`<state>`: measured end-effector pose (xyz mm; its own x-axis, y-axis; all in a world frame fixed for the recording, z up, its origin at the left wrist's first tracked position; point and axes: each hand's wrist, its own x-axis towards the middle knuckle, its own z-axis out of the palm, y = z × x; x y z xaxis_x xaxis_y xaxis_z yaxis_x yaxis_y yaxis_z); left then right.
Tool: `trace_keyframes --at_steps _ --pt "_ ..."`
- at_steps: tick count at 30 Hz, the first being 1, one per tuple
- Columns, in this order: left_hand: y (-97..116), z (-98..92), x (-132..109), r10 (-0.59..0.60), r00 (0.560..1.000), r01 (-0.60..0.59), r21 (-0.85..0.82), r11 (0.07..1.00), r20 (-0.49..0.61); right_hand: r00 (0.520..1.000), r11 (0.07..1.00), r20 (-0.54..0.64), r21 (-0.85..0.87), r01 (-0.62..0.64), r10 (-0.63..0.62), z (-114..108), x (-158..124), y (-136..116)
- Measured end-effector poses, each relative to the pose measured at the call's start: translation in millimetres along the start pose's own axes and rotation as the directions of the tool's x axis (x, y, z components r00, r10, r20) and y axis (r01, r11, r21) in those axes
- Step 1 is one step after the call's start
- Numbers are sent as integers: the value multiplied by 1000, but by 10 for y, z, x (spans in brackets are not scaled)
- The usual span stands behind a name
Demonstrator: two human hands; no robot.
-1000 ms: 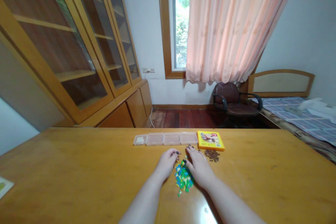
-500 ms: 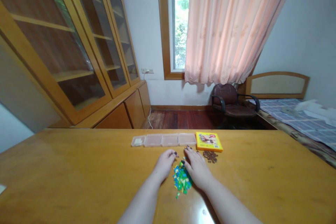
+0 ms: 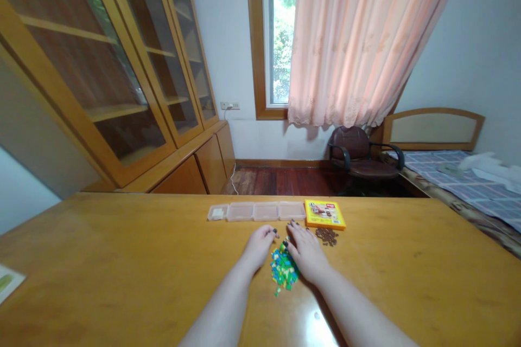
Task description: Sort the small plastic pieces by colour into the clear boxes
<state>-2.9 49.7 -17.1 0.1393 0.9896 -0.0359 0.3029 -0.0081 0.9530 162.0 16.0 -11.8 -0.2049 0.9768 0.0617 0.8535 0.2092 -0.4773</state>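
Though beside the coloured pieces (image 3: 284, 270), right hand (image 3: 308, 252) with grip apart, left hand (image 3: 259, 245) with inner side hidden, grip unclear.

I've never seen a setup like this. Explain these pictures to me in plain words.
There is no machine here, just a person's bare left hand and right hand. The view comes from one camera worn on the head, looking forward and down.

On the wooden table lie a pile of small green, blue, yellow and whitish pieces, a smaller pile of brown pieces, a row of shallow clear trays and a yellow box.

The hands flank the colourful pile: the left with fingers curled, the right with fingers spread. Whether either pinches a piece is too small to tell.
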Motion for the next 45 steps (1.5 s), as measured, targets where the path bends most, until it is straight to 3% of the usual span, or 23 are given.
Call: trace_keyframes --at_steps 13,24,29,33,36,39,45 --pt "-1 23 9 14 1000 -14 -37 999 3 1000 1000 21 -22 -11 11 -24 2 -6" --pt "14 14 -22 22 1000 -22 25 999 10 1000 1000 10 19 -15 15 -19 -6 -8" --pt "-21 20 -23 17 999 -19 -48 999 -33 995 978 -87 210 -22 41 24 44 58" --pt "-58 15 -5 -21 997 14 -90 996 -72 962 852 -202 521 -54 185 46 97 132" --pt "-31 9 -24 -18 998 18 -8 1000 -59 939 765 -218 640 -68 265 35 104 157" --pt "15 13 -72 65 998 -62 131 989 -22 944 724 -182 685 -80 276 9 86 145" --pt "49 42 -129 230 970 -245 326 913 83 972 821 -135 565 -83 191 -43 54 86"
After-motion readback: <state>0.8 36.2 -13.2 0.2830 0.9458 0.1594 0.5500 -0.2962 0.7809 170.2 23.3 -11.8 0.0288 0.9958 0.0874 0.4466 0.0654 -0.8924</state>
